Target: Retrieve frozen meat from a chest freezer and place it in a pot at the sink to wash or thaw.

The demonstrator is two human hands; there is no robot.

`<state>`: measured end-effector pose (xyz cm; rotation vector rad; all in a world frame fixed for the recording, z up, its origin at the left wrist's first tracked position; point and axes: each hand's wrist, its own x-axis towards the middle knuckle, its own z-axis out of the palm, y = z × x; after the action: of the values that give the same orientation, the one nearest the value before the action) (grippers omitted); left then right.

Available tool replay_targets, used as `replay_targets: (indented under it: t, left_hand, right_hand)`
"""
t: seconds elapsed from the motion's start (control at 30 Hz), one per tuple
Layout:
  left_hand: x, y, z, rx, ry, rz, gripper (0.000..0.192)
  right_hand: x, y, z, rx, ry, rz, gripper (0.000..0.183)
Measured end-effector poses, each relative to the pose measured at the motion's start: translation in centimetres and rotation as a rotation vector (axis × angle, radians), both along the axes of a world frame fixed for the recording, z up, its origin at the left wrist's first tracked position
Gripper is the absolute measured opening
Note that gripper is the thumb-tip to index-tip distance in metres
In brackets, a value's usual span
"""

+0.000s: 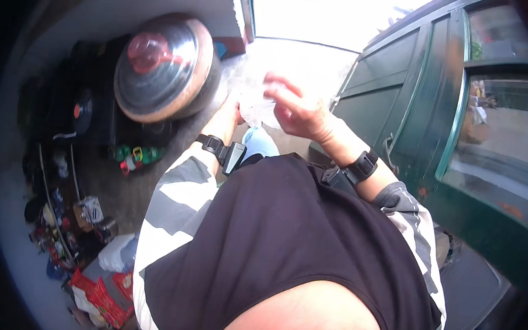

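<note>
My left hand [232, 111] is in front of my body, gripping a thin, see-through plastic bag [251, 107] by its left side. Strong light washes out much of the bag, and its contents cannot be made out. To the right of it my right hand [299, 108] is raised with bent fingers, blurred by motion. Whether those fingers pinch the bag's film is unclear. Just left of my left hand stands a large round vat with a shiny lid [181, 71]. A translucent red dipper [148, 53] rests on that lid.
A green door [386, 86] with glass panes and a metal handle [388, 150] stands at my right. Bright ground lies beyond the doorway. Green bottles [140, 154], a cluttered rack [53, 202] and red packages [99, 295] are on the left.
</note>
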<state>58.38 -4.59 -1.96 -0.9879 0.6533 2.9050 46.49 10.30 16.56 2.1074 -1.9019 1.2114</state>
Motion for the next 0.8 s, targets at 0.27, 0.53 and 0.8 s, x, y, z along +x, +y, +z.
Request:
replay_targets:
  t: [0.27,0.53,0.8]
  left_hand:
    - [-10.4,-10.8,0.2,-0.046,-0.016,-0.11,0.041]
    - [-20.9,-15.8,-0.6,-0.079,-0.061,-0.208,0.044]
    - [-38.9,-21.2,2.3,-0.575,-0.196,-0.24,0.047]
  right_hand:
    - [-10.7,-7.2,-6.3,0.708,0.342,-0.272,0.073]
    - [-22.3,-11.5,-7.1,0.629,-0.546,-0.35,0.075]
    - [-38.3,-14.2,-7.2,0.442,-1.316,-0.454,0.064]
